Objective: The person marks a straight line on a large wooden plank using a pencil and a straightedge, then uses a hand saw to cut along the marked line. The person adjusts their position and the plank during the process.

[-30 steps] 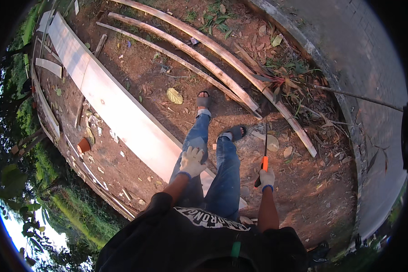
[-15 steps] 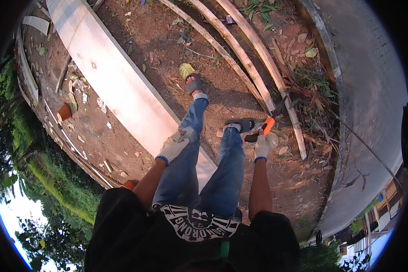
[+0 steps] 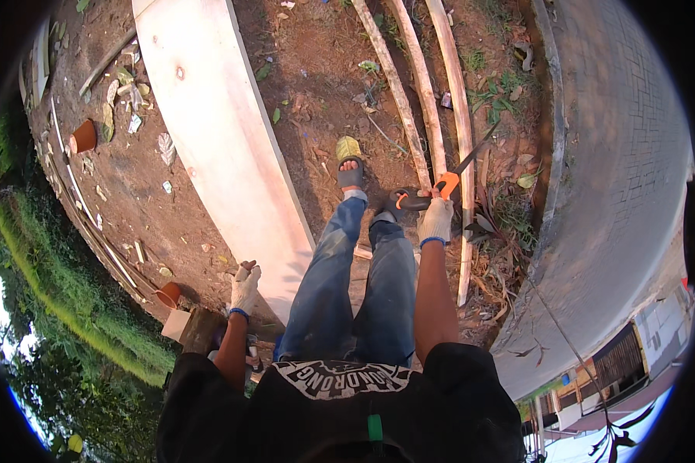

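Note:
My right hand (image 3: 436,218), in a pale knitted glove with bare fingers, grips a hand saw (image 3: 446,184) with an orange and black handle. Its dark blade points up and right, crossing over the rightmost wooden pole (image 3: 459,100) in view; I cannot tell whether they touch. My left hand (image 3: 245,287), gloved the same way, hangs left of my legs. Its fingers are curled in, with nothing visible in them. It is nearest the lower left edge of a long, wide pale board (image 3: 216,139) lying on the ground.
Two more poles, a left one (image 3: 394,85) and a middle one (image 3: 418,69), lie beside the first. A low kerb (image 3: 550,139) borders a paved road (image 3: 618,154) at right. Two terracotta pots, one upper (image 3: 83,136), one lower (image 3: 167,294), lie left near a wood block (image 3: 203,330).
My left hand has left my thigh and moved out to the left. My right hand has raised the saw slightly, and its blade shows more fully. The whole view has turned and shifted.

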`<state>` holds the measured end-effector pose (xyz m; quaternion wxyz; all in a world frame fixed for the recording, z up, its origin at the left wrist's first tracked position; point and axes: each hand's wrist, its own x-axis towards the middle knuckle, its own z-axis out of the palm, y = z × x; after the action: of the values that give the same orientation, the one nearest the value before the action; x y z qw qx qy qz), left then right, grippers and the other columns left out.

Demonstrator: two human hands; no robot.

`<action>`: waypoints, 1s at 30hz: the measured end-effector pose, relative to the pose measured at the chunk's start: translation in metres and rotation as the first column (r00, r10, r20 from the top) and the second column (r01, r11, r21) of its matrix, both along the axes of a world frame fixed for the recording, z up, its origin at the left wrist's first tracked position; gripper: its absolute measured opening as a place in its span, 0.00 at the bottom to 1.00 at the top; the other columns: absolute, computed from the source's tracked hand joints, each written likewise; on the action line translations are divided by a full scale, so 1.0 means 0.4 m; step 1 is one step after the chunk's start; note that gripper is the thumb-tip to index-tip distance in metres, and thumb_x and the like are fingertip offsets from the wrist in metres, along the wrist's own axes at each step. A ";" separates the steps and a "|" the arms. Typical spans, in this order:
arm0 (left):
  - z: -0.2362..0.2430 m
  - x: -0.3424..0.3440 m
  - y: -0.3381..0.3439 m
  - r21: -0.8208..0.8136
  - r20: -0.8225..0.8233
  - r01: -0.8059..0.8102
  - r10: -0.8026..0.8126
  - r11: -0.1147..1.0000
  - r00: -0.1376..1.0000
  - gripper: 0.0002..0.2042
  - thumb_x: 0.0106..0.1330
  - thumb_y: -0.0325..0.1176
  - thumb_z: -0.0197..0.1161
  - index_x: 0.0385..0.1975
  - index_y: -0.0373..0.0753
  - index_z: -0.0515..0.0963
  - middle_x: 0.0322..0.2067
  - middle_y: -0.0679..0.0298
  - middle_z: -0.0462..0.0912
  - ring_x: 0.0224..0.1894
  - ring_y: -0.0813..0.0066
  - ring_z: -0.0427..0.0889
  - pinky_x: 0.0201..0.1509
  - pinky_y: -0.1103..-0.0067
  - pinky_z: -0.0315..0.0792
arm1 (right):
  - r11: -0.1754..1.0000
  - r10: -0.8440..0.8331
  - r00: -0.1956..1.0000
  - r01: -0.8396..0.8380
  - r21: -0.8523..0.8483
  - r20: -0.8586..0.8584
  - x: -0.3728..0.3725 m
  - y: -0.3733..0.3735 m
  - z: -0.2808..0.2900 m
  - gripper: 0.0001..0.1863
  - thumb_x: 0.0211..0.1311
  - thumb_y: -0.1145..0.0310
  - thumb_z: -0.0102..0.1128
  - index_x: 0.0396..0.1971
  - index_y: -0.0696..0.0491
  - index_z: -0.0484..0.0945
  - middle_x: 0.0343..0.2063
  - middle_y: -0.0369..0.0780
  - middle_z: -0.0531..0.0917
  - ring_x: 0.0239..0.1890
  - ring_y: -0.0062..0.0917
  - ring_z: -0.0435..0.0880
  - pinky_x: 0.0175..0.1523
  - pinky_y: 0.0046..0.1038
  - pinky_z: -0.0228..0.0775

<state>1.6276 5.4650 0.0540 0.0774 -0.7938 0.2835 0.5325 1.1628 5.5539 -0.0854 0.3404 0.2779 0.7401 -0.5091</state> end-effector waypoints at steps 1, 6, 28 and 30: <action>0.008 0.019 0.045 0.029 -0.013 0.000 0.001 1.000 1.000 0.21 0.71 0.39 0.62 0.56 0.28 0.79 0.38 0.73 0.75 0.42 0.80 0.73 0.51 0.78 0.70 | 1.000 -0.008 1.000 0.007 -0.021 -0.017 -0.018 -0.052 -0.014 0.10 0.74 0.64 0.60 0.45 0.53 0.74 0.24 0.38 0.85 0.19 0.23 0.78 0.24 0.27 0.70; 0.049 -0.004 0.165 0.095 -0.133 0.454 -0.441 0.886 0.888 0.25 0.67 0.45 0.63 0.57 0.30 0.80 0.47 0.53 0.87 0.53 0.67 0.84 0.57 0.72 0.74 | 0.986 -0.062 0.997 0.068 -0.155 0.042 -0.032 -0.281 -0.113 0.09 0.73 0.63 0.61 0.42 0.52 0.74 0.25 0.37 0.82 0.23 0.25 0.78 0.29 0.33 0.71; -0.020 -0.269 -0.521 0.067 -0.118 0.158 -0.149 0.985 0.982 0.20 0.73 0.43 0.59 0.60 0.41 0.78 0.50 0.54 0.88 0.52 0.53 0.86 0.54 0.65 0.78 | 0.942 0.329 0.943 -0.324 0.085 -0.057 -0.373 -0.950 0.185 0.08 0.65 0.71 0.66 0.38 0.55 0.75 0.24 0.35 0.77 0.22 0.25 0.80 0.26 0.29 0.75; -0.010 -0.270 -0.646 0.065 -0.087 0.199 -0.193 0.978 0.977 0.19 0.71 0.42 0.60 0.59 0.42 0.79 0.50 0.54 0.88 0.51 0.52 0.87 0.53 0.64 0.79 | 0.784 0.600 0.800 -0.585 0.209 -0.011 -0.411 -0.884 0.159 0.09 0.65 0.73 0.63 0.41 0.55 0.73 0.24 0.37 0.78 0.20 0.25 0.80 0.25 0.29 0.74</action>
<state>1.5197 5.2064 0.0498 0.1472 -0.7365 0.3435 0.5638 0.9983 5.2001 -0.0219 0.4255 0.0439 0.8484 -0.3118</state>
